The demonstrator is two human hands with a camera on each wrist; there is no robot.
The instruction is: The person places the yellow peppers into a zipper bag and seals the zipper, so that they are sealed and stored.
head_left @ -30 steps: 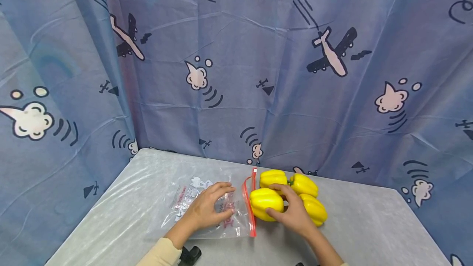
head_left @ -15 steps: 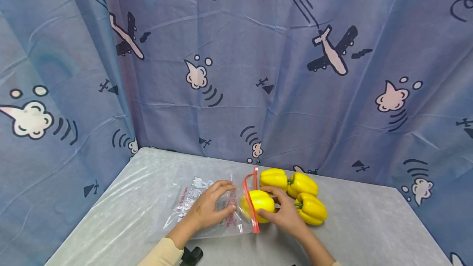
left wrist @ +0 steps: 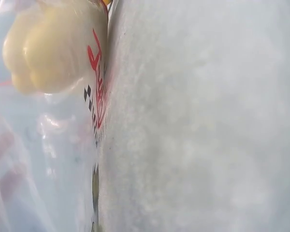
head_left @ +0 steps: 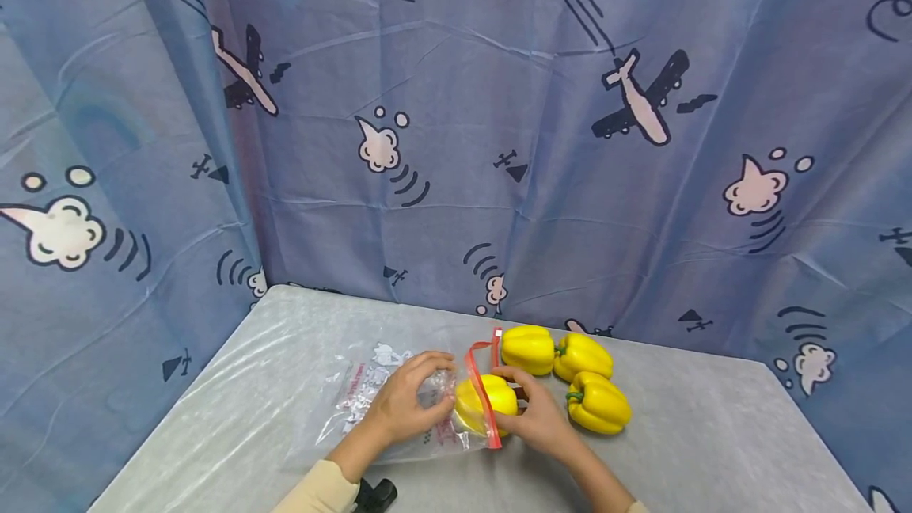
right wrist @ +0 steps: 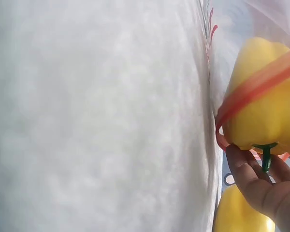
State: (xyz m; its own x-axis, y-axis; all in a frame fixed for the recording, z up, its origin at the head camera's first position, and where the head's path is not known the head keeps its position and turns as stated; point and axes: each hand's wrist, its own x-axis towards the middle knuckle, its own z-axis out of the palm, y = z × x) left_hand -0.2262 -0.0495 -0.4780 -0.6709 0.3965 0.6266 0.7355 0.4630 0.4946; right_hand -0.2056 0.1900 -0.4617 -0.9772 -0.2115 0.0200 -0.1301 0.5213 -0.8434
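A clear zip bag (head_left: 370, 442) with a red zip edge lies on the table in the head view, printed in white and red. My left hand (head_left: 409, 398) holds its upper film, the fingers and thumb curved about the plastic near the mouth. My right hand (head_left: 537, 414) grips a yellow bell pepper (head_left: 470, 406) by its stem end, most of it inside the bag. The red zip band crosses the pepper (right wrist: 251, 58) in the right wrist view, and its green stem sits among my fingers. Through the film, the same pepper (left wrist: 43, 53) shows in the left wrist view.
Three more yellow bell peppers lie right of the bag: one at the back (head_left: 527, 349), one beside it (head_left: 584, 355) and one nearer (head_left: 598, 404). A black object (head_left: 376, 495) is by the left sleeve. A patterned blue curtain (head_left: 442, 141) hangs behind the table (head_left: 712, 434).
My right hand has moved left with the pepper, from outside the mouth into the bag past the red zip edge. My left hand has stayed nearly in place. The other peppers have hardly moved.
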